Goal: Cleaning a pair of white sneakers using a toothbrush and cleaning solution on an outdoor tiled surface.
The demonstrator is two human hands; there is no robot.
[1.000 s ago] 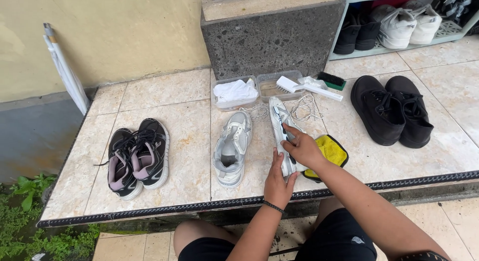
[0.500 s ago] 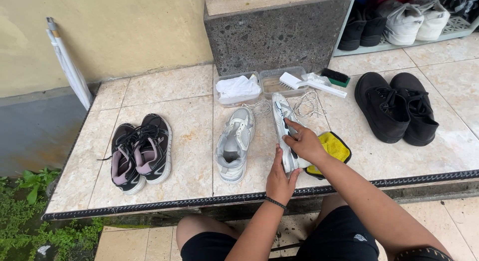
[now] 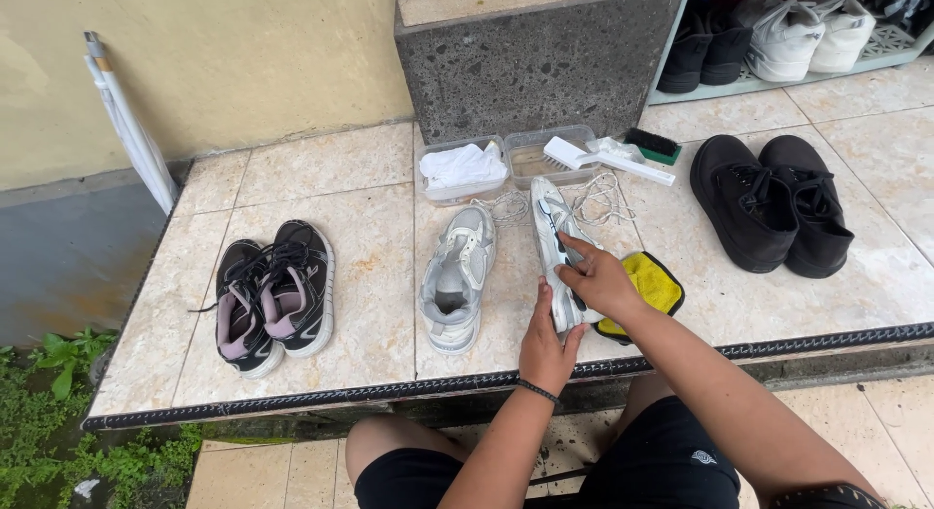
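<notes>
Gripping one white sneaker [image 3: 556, 238] at centre frame, the right hand [image 3: 598, 280] curls its fingers [image 3: 576, 256] over the side while the left hand [image 3: 545, 344] presses flat fingers against the heel end. This shoe lies tipped on its side on the tiled worktop [image 3: 331, 168], long axis running up the frame, toe toward the top. Its single mate [image 3: 457, 275] sits just left. One yellow cloth [image 3: 654, 283] lies right. Two black pairs flank them: trainers [image 3: 272, 295] left, sneakers [image 3: 773, 202] right. Two clear tubs [image 3: 506, 159] stand above.
</notes>
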